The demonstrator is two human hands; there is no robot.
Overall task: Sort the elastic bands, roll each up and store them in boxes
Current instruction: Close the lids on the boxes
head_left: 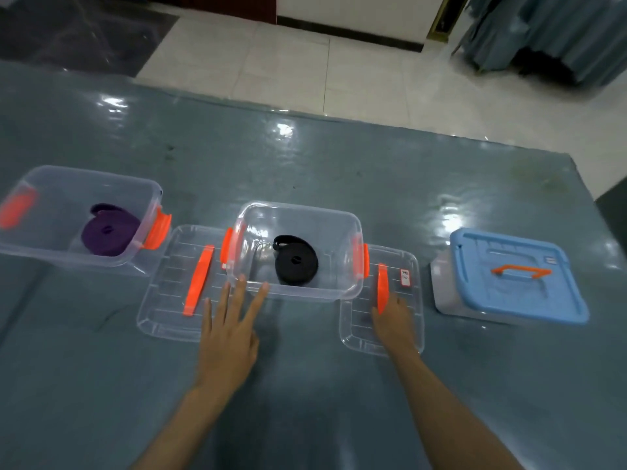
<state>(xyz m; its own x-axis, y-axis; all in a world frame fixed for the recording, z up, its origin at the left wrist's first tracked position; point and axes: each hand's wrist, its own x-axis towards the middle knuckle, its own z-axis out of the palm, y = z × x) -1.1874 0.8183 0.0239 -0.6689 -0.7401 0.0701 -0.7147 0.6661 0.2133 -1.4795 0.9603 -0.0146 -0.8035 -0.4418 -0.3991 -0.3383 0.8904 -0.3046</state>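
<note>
In the middle box — a coiled black band.

small white label on clear lid — handwriting too blurred to read

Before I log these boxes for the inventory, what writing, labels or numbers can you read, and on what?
White sticker with red border on the clear lid under the right hand: handwritten marks, too blurred to read.
Small label on the blue lid: too small to read.
No other text is visible.
</note>
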